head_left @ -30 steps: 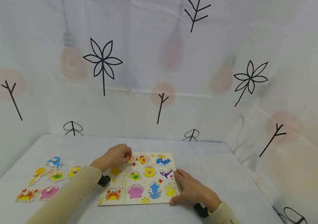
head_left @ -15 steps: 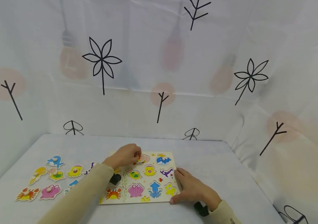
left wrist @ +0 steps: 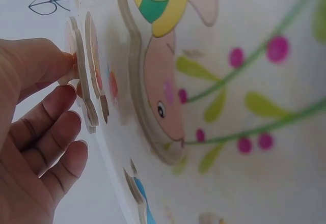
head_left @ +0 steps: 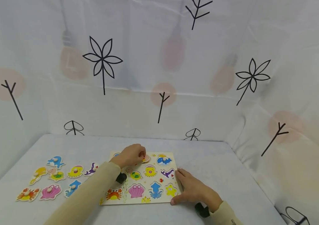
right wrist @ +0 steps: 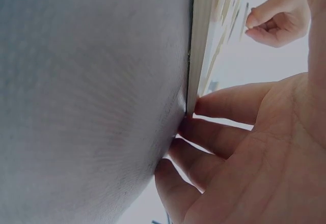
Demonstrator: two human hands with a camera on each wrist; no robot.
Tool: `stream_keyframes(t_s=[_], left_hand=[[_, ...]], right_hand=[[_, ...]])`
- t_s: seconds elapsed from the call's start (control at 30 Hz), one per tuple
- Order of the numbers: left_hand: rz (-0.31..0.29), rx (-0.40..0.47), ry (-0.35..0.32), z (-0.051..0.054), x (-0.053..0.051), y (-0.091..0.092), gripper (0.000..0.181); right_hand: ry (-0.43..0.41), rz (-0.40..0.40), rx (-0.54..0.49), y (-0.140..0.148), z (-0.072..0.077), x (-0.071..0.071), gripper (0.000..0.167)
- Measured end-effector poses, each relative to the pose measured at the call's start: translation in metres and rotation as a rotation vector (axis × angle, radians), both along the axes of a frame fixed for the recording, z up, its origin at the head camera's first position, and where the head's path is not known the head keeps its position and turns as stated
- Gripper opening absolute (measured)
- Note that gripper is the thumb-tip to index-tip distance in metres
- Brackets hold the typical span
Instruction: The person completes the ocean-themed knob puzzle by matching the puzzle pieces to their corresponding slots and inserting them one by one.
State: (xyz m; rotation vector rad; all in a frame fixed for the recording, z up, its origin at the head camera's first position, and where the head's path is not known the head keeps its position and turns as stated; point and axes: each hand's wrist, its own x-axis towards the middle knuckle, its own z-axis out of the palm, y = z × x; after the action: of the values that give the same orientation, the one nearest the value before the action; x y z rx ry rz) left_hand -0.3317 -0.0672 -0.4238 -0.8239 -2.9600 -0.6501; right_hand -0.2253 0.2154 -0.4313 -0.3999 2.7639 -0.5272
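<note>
Left grip pinches piece over board, lower centre | right grip, fingers extended, touches board's right edge | loose pieces on counter, lower left

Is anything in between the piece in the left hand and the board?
Nothing that I can see. The left hand holds the piece over the board, with no other thing showing between them.

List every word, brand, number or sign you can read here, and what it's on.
None can be read in any view.
The puzzle board and loose pieces show sea-animal pictures; the backdrop shows drawn plants and bulbs.
Too small to tell: a yellow mark near the board's far edge, and whether the black wrist devices bear any lettering.
</note>
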Motion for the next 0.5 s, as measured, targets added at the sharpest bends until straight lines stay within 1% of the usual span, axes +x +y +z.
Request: stream_keyframes(t_s=[0.1,0.3,0.5], left_hand=[[-0.001,0.006,-0.005,0.0005,-0.0005,0.0025,0.005],[0.02,-0.007,-0.049,-0.0017,-0.0014,0.006,0.004],[0.029,-0.012,-0.053,-0.0041,-0.0026,0.0076,0.004]], right_hand=[[0.01,0.007,0.009,0.0005,-0.0009,-0.0004,0.12],[0.013,0.013,0.002,0.001,-0.0025,-0.0001,0.121],[0.024,0.015,0.003,0.0004,-0.0027,-0.0002,0.12]])
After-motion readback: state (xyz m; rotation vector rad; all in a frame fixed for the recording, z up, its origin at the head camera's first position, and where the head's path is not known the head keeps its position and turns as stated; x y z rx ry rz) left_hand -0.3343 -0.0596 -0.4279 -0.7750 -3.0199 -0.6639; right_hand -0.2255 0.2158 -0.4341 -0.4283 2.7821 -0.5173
